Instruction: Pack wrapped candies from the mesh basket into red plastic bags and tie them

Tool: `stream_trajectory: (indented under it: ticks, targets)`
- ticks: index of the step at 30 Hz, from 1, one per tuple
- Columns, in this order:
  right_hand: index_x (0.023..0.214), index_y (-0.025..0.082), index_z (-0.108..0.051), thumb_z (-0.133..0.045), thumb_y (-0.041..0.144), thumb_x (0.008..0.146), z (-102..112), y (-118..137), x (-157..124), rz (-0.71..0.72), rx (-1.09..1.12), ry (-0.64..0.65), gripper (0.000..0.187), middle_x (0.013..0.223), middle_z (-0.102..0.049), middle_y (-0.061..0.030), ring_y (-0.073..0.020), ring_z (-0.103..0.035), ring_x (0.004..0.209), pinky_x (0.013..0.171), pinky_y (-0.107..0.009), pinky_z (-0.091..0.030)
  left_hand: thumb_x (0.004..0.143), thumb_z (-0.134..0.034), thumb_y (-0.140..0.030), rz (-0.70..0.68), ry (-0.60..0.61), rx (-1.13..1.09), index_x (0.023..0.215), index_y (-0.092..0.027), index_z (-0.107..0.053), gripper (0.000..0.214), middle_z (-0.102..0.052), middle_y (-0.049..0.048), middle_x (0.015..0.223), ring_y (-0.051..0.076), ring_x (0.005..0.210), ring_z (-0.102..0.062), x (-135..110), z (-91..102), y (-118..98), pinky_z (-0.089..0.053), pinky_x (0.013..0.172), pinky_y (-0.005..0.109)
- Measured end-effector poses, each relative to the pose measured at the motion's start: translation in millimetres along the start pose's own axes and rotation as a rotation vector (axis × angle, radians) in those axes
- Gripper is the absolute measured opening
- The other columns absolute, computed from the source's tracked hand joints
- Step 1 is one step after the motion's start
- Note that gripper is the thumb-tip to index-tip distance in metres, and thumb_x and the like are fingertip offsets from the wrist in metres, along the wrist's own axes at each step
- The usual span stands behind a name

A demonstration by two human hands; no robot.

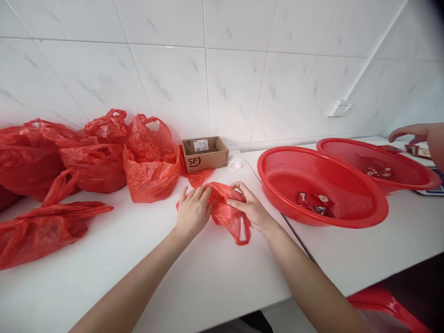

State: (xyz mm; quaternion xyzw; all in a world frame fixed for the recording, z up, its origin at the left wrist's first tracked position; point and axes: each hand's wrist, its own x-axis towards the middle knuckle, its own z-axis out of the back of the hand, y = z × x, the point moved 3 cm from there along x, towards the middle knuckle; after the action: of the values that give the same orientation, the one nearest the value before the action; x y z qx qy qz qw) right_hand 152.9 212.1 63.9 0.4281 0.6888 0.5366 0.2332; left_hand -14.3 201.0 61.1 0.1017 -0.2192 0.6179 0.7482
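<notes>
A small crumpled red plastic bag point(227, 210) is between my two hands over the white table. My left hand point(194, 210) lies over its left part, fingers bent and closed on the film. With thumb and fingers, my right hand point(251, 208) grips the bag's right side. A handle loop of the bag hangs down just below that hand. Part of the bag is hidden under my left hand.
Several filled red bags point(151, 171) stand along the wall at left. A cardboard box point(206, 159) sits behind my hands. To the right are a red basket point(376, 203) with small packets point(314, 203) and a second basket point(425, 175). Another person's hand point(412, 134) is at far right.
</notes>
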Motion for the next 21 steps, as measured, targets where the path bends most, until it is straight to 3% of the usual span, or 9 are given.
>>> stream_trajectory:
  ticks: [3, 7, 9, 11, 13, 16, 19, 21]
  targets:
    - [0.122, 0.033, -0.052, -0.070, 0.025, 0.082, 1, 9, -7, -0.006, -0.121, 0.184, 0.045, 0.106, -0.062, 0.0011, -0.0139, -0.059, 0.092, 0.084, -0.030, -0.046, 0.090, -0.044, -0.019, 0.103, 0.049, 0.082, 0.112, -0.015, -0.065, 0.031, -0.056, 0.0181, 0.132, 0.033, 0.107, -0.062, 4, 2.0, 38, -0.040, 0.100, 0.051]
    - [0.108, 0.028, -0.069, -0.064, 0.024, 0.085, 19, 24, -12, 0.058, -0.368, 0.303, 0.024, 0.101, -0.060, -0.0003, -0.0132, -0.055, 0.093, 0.086, -0.028, -0.043, 0.082, -0.041, -0.012, 0.269, 0.153, 0.142, 0.099, -0.012, -0.069, 0.033, -0.061, 0.0240, 0.117, 0.036, 0.082, -0.068, -11, 17.3, 89, -0.050, 0.067, 0.046]
    - [0.106, 0.026, -0.072, -0.056, 0.020, 0.087, 30, 26, -11, 0.042, -0.513, 0.270, 0.025, 0.094, -0.057, -0.0009, -0.0131, -0.054, 0.087, 0.080, -0.028, -0.044, 0.075, -0.044, -0.008, 0.267, 0.242, 0.127, 0.094, -0.016, -0.070, 0.033, -0.068, 0.0189, 0.105, 0.036, 0.081, -0.068, -25, 29.3, 105, -0.049, 0.062, 0.040]
    - [0.112, 0.026, -0.071, -0.049, 0.013, 0.086, 37, 21, -8, 0.012, -0.717, 0.141, 0.037, 0.097, -0.056, -0.0018, -0.0129, -0.054, 0.085, 0.077, -0.027, -0.044, 0.071, -0.046, -0.006, 0.232, 0.317, 0.099, 0.092, -0.021, -0.071, 0.036, -0.072, 0.0121, 0.097, 0.033, 0.086, -0.068, -38, 44.5, 111, -0.048, 0.063, 0.036]
    - [0.123, 0.027, -0.066, -0.046, 0.008, 0.082, 37, 12, -5, -0.021, -0.919, 0.013, 0.049, 0.101, -0.054, -0.0030, -0.0124, -0.054, 0.082, 0.077, -0.027, -0.045, 0.073, -0.049, -0.010, 0.295, 0.323, -0.014, 0.098, -0.024, -0.071, 0.036, -0.073, 0.0081, 0.097, 0.029, 0.088, -0.068, -46, 60.6, 110, -0.049, 0.066, 0.033]
    - [0.142, 0.030, -0.049, -0.048, 0.008, 0.080, 24, -3, -2, -0.021, -1.085, -0.031, 0.066, 0.108, -0.051, -0.0042, -0.0122, -0.055, 0.081, 0.078, -0.026, -0.046, 0.074, -0.064, -0.023, 0.547, 0.225, -0.573, 0.109, -0.025, -0.070, 0.036, -0.073, 0.0054, 0.107, 0.026, 0.093, -0.068, -49, 73.1, 96, -0.053, 0.072, 0.029]
    - [0.150, 0.037, -0.032, -0.055, 0.017, 0.082, 11, -11, -2, -0.058, -1.159, -0.021, 0.075, 0.115, -0.048, -0.0045, -0.0133, -0.056, 0.082, 0.073, -0.026, -0.046, 0.070, -0.072, -0.026, 0.810, 0.053, -1.397, 0.094, -0.021, -0.074, 0.025, -0.074, 0.0039, 0.102, 0.019, 0.093, -0.067, -50, 65.9, 72, -0.055, 0.076, 0.023]
    - [0.152, 0.043, -0.024, -0.059, 0.023, 0.081, 9, -14, -2, -0.122, -1.217, -0.025, 0.081, 0.117, -0.047, -0.0046, -0.0143, -0.056, 0.079, 0.068, -0.025, -0.044, 0.069, -0.072, -0.021, 0.939, -0.040, -1.676, 0.081, -0.019, -0.074, 0.012, -0.074, 0.0020, 0.092, 0.015, 0.084, -0.068, -54, 59.1, 59, -0.056, 0.073, 0.020]
